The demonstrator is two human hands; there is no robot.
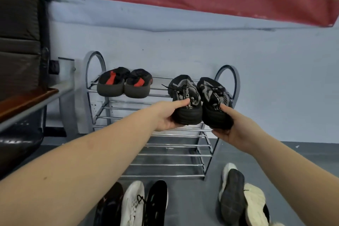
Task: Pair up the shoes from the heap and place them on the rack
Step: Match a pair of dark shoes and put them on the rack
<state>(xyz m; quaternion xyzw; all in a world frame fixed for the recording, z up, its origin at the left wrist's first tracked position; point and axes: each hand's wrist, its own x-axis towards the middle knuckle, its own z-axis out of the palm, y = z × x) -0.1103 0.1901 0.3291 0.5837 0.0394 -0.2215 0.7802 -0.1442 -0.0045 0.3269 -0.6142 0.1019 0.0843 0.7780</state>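
Presently held: two black-and-grey knit sneakers, one per hand, side by side and touching, heels toward the viewer, at the right end of the rack's top tier. Left hand grips the heel of the left sneaker, thumb on its collar; right hand grips the heel of the right sneaker.

Already shelved, top tier, left end: pair of black shoes with red patches.

On the floor, near: dark shoe, white sneaker, black shoe; to the right, an overturned grey-soled shoe beside a cream shoe.
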